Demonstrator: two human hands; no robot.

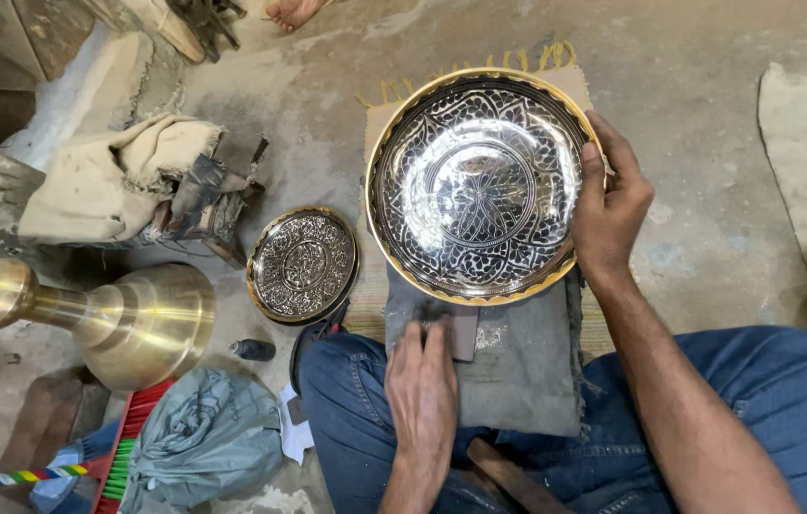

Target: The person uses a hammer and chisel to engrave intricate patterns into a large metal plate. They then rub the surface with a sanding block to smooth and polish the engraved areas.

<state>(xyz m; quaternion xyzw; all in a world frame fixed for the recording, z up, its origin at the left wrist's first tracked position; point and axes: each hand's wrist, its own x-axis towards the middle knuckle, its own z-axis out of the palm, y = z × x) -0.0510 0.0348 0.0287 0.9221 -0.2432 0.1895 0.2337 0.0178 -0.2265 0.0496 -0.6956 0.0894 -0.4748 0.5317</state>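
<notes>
We sit on the floor with the large engraved plate (476,186) tilted up in front of us, its lower edge resting on the grey cloth (518,352) spread across our lap and its upper part over a small fringed mat (377,119). Our right hand (608,205) closes its grip on the plate's right rim, thumb over the front and fingers wrapped behind, steadying it. Our left hand (420,385) lies palm down on the cloth just below the plate, fingers pressed onto a small dark flat piece (456,328) there; the grip is flat and nearly closed, and we cannot tell whether it holds the piece or only rests on it. We judge the plate well along: its whole face already carries a dense floral pattern in dark and bright metal, with a clean golden band around the rim, and we see no bare patch left. The bright shine suggests finishing work, perhaps rubbing or polishing, though how much of that remains we cannot tell. A smaller engraved plate (303,264) with the same kind of pattern lies on the floor to the left, well apart from our hands and looking equally complete. Further left stand a large brass vessel (132,319), a bundle of beige cloth (108,181), and a grey bag (203,438).
</notes>
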